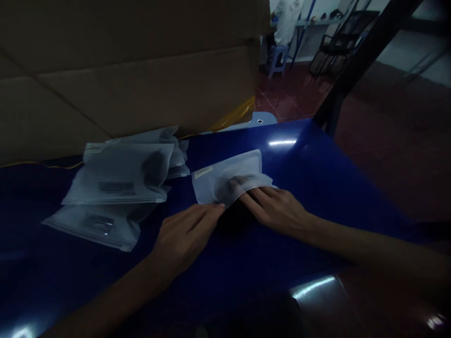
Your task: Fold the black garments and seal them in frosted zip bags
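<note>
A frosted plastic pouch (pixel 229 178) with a dark item inside and a small white label lies on the glossy blue table (pixel 317 178). My left hand (pixel 185 234) pinches the pouch's near left edge with its fingertips together. My right hand (pixel 278 209) has its fingers at the pouch's near right edge, some of them slid under the plastic flap. The light is dim and the fingertips are partly hidden by the pouch.
A pile of several similar filled pouches (pixel 120 183) lies to the left on the table. A large cardboard box (pixel 134 65) stands behind them. A person in white (pixel 287 19) and a blue stool (pixel 278 58) are far off; a dark post (pixel 355 61) stands right.
</note>
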### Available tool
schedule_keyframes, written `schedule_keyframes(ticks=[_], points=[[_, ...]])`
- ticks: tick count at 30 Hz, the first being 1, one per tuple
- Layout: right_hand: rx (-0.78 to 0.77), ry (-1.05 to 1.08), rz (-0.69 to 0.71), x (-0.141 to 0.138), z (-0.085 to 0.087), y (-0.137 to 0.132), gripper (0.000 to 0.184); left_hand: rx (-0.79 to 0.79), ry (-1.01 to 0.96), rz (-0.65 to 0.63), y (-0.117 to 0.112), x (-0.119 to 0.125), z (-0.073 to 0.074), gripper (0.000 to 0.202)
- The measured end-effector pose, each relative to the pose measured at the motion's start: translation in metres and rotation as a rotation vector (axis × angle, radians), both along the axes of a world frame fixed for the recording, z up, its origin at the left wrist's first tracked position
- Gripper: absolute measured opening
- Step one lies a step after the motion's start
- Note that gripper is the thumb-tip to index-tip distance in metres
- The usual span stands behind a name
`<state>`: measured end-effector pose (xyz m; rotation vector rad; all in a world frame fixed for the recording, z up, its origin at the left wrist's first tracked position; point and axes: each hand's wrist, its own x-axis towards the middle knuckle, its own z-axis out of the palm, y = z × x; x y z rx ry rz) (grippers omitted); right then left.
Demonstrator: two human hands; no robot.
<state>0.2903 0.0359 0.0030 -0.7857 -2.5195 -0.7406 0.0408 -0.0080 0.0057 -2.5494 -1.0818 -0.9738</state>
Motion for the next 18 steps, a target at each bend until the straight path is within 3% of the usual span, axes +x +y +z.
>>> schedule_keyframes(ticks=[2,4,9,13,16,18], points=[[0.031,-0.004,0.160,0.002,0.000,0.002,0.037,0.004,-0.004,-0.008,0.003,0.001,0.006,0.019],[0.049,-0.009,0.213,0.002,0.000,0.002,0.038,0.015,-0.001,-0.013,0.004,0.002,0.010,0.016],[0.079,-0.045,-0.011,-0.004,-0.002,-0.004,0.040,0.027,0.008,-0.029,0.000,0.006,0.019,0.010],[0.076,-0.091,-0.181,-0.005,-0.004,-0.008,0.034,0.006,-0.028,-0.133,-0.008,0.010,0.023,0.015],[0.057,-0.103,-0.190,-0.003,-0.003,-0.009,0.036,0.001,-0.014,-0.170,-0.009,0.009,0.018,0.018],[0.066,-0.079,-0.120,-0.002,-0.001,-0.009,0.035,0.007,-0.033,-0.166,-0.006,0.006,0.013,0.020]])
